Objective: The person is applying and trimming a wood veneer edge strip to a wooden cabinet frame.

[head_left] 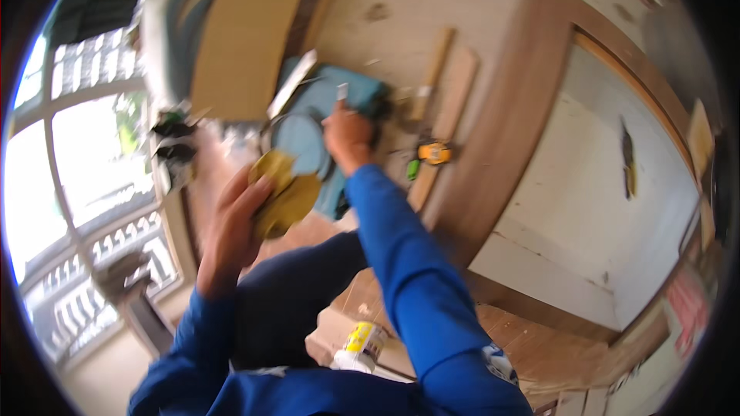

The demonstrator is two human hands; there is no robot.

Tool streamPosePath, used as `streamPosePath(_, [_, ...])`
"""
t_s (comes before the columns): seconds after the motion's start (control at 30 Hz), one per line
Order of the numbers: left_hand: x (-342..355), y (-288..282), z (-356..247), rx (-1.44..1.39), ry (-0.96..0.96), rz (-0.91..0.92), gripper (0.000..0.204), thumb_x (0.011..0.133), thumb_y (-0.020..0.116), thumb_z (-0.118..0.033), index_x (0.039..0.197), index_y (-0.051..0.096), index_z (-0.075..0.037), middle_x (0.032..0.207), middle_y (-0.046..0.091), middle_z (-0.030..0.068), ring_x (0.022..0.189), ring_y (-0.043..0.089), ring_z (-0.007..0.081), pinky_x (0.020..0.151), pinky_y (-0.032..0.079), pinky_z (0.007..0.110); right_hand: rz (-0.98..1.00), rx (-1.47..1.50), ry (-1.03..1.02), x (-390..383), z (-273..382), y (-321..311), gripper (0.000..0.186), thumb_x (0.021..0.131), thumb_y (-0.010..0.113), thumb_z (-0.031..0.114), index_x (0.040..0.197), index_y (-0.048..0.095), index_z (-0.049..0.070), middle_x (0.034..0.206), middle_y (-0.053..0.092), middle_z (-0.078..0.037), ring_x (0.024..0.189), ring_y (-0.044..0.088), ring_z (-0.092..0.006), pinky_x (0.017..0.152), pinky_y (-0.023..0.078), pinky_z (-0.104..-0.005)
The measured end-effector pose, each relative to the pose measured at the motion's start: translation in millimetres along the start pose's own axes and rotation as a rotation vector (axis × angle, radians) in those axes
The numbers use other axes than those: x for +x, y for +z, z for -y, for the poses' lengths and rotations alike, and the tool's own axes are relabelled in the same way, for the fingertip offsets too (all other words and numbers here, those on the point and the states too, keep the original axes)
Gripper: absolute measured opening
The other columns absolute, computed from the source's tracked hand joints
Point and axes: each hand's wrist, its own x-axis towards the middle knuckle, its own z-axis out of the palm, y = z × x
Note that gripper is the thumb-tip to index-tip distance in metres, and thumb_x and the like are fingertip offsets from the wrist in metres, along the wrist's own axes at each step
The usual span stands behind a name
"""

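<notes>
My left hand [237, 219] grips a folded mustard-yellow sheet [285, 196] that looks like sandpaper, thumb on top and fingers beneath. Out past it, my right hand [348, 137] is closed over a blue-grey cloth bag [351, 88] on the floor. A small tool with a pale flat tip [343, 92] sticks out beyond the right fingers; its handle is hidden in the fist. Beside the right hand lies a round blue-grey shape [302, 142], blurred. The two hands are apart, the right one farther forward.
To the right, a yellow-black tape measure [435, 152] lies by a wooden strip [456, 100] and a hammer-like wooden handle [434, 69]. A large wooden frame [501, 139] holds pliers [628, 162] on its white panel. Cardboard [247, 31] stands ahead; a white-yellow tub [362, 343] sits near my body.
</notes>
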Motion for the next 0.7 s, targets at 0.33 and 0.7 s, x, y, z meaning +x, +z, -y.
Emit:
streamPosePath(0.33, [20, 36, 19, -0.202, 0.386, 0.287, 0.034, 0.103, 0.056, -0.008, 0.135, 0.056, 0.003, 0.122, 0.067, 0.0099, 0.109, 0.066, 0.0162, 0.096, 0.053, 0.031, -0.510, 0.218, -0.125, 20, -26, -106, 0.047, 0.087, 0.055, 0.011, 0.129, 0.040, -0.002, 0.087, 0.070, -0.030, 0.072, 0.073, -0.0358, 0.061, 0.058, -0.0461])
streamPosePath(0.7, [81, 272, -38, 0.481, 1.233, 0.464, 0.028, 0.088, 0.073, -0.020, 0.105, 0.064, 0.001, 0.085, 0.068, 0.0094, 0.073, 0.063, 0.0146, 0.063, 0.052, 0.032, -0.684, 0.497, -0.388, -277, -119, -485, 0.039, 0.104, 0.057, 0.027, 0.138, 0.050, 0.008, 0.089, 0.057, -0.002, 0.069, 0.057, -0.0099, 0.059, 0.049, -0.0263])
